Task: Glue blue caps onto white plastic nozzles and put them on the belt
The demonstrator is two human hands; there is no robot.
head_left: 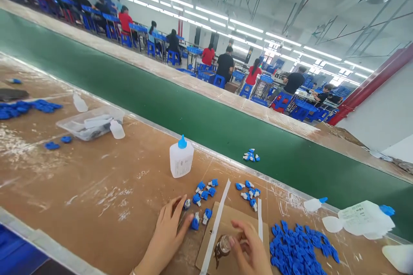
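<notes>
My left hand (167, 234) is over the brown work surface, with a small blue and grey plastic part (187, 204) between the tips of thumb and index finger. Close by lie several blue plastic parts with white ends (206, 215). My right hand (253, 247) has its thumb and fingers curled at a small clear jar (225, 245), which looks tilted and has something dark brown at its lower side. Beneath the jar is a cardboard sheet (240, 215) with white tape strips (219, 219) along it. Parts of the jar are hidden by my fingers.
A white bottle with a blue cap (181, 159) stands ahead. Blue parts (298, 249) are heaped at right, near white bottles (366, 221). A green conveyor belt (206, 111) crosses behind, carrying several parts (251, 155). A clear tray (90, 124) lies left. People sit farther off.
</notes>
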